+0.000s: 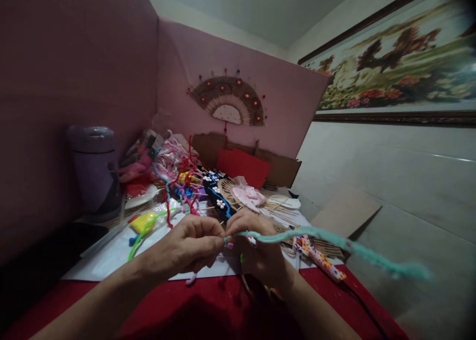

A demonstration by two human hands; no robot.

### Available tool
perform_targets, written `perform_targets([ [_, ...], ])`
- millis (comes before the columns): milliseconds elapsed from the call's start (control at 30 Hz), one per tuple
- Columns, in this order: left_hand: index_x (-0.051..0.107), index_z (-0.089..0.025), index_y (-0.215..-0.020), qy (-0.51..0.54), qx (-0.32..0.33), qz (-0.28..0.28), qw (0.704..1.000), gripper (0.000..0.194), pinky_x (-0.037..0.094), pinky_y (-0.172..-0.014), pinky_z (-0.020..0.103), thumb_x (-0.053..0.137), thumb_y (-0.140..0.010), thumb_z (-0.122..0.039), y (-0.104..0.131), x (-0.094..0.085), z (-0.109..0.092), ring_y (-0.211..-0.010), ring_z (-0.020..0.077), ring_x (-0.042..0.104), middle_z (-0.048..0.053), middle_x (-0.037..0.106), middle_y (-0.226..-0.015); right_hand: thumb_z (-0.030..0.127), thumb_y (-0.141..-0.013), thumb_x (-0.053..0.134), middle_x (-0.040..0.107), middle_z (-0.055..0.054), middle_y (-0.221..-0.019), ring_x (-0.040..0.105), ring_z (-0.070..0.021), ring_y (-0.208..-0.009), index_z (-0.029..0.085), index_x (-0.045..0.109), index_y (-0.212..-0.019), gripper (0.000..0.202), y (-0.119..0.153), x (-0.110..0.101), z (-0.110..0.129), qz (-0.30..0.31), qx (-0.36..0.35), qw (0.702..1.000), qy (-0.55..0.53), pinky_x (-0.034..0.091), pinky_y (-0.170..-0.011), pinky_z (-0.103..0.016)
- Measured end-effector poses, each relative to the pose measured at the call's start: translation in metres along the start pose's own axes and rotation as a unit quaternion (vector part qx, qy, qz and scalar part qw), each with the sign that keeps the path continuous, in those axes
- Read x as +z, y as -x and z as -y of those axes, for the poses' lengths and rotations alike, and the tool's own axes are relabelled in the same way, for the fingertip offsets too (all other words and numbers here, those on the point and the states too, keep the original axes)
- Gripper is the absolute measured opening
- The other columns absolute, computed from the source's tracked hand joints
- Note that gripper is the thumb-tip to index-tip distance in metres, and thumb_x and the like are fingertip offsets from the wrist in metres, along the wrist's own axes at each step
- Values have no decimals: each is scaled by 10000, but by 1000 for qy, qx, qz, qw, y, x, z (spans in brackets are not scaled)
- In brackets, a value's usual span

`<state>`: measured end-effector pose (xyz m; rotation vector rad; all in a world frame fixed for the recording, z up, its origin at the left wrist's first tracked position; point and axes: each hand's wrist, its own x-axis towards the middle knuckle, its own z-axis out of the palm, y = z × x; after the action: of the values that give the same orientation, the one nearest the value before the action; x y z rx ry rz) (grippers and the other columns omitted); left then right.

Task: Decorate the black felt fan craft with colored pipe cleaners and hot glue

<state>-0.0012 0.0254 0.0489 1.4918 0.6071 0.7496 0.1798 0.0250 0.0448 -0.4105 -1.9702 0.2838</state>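
My left hand [197, 240] and my right hand [262, 248] meet over the near edge of the white sheet, fingers pinched close together. Between their fingertips is one end of a mint-green pipe cleaner [316, 233]; its long free end runs off to the right past my right hand. A small pink piece [229, 245] shows beneath the fingertips, its kind too small to tell. Just behind the hands lies a black fan [223, 206] with white flowers and blue trim, partly hidden by them.
Left stands a lidded purple tumbler [94, 171]. Behind lie loose red pipe cleaners [186, 176], pink bundles and red card [243, 166]. A floral-handled glue gun [320, 258] with a black cord lies right. A finished fan [226, 99] hangs on the pink panel. Red cloth [148, 312] covers the table's front.
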Motion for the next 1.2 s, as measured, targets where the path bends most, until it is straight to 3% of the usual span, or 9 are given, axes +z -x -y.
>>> perform_targets([
  [133,580,-142,-719,3,5,-9,1000,203,230,-310,135,613,-803,-324,-2,-1,2,-331,32,364,-43,516,-465,198,-889,480,602,-38,-730,567,-140,-671,170,582,-799,139,1,1,-3,6,3,1000,-2,469,-620,-282],
  [333,580,-136,-706,62,74,-56,994,245,306,-319,146,596,-828,-348,-10,4,7,-366,40,438,-12,586,-596,171,-868,517,613,-38,-744,583,-142,-675,182,592,-807,98,0,0,-4,-64,-39,991,107,472,-603,-268],
  [567,580,-135,-699,42,78,-100,991,225,319,-305,142,642,-786,-332,-7,5,3,-348,38,426,-35,553,-547,118,-832,529,640,-48,-791,602,-150,-716,191,605,-893,121,3,-1,-6,-32,-69,986,148,487,-610,-268],
  [633,594,-133,-714,27,61,-93,993,216,293,-296,133,639,-784,-332,-5,4,2,-332,33,396,-47,521,-504,120,-829,532,633,-46,-779,595,-152,-708,186,589,-887,104,2,-2,-5,-35,-57,990,122,487,-619,-281],
  [800,613,-138,-742,27,-4,13,1000,141,275,-294,137,620,-786,-272,-1,-2,4,-294,36,385,-42,538,-466,164,-869,502,611,-41,-748,579,-145,-693,178,586,-812,102,0,-1,-2,-11,-20,999,32,473,-619,-279],
  [867,610,-139,-721,37,-17,31,999,123,285,-296,140,623,-777,-248,-2,-4,6,-289,38,389,-40,541,-456,181,-885,490,610,-39,-745,581,-145,-695,179,590,-806,128,0,0,-2,-1,-14,1000,11,472,-617,-277],
  [967,620,-135,-710,48,-13,12,999,142,286,-286,145,633,-772,-262,-3,-4,6,-285,49,400,-40,528,-436,174,-878,489,595,-32,-737,576,-146,-686,180,579,-816,109,0,0,-3,-1,-7,1000,11,478,-625,-287],
  [1100,642,-123,-718,72,33,-48,996,226,284,-291,139,647,-779,-341,-5,2,4,-314,44,423,-16,564,-495,134,-850,526,600,-26,-736,581,-146,-695,187,572,-817,78,0,-1,-3,-64,-13,995,76,477,-632,-283],
  [1200,636,-124,-713,82,46,-54,994,243,303,-290,145,635,-791,-355,-7,4,5,-327,44,446,4,607,-576,149,-857,537,624,-29,-762,590,-134,-665,198,597,-827,83,2,0,-5,-85,-47,986,132,469,-589,-257],
])
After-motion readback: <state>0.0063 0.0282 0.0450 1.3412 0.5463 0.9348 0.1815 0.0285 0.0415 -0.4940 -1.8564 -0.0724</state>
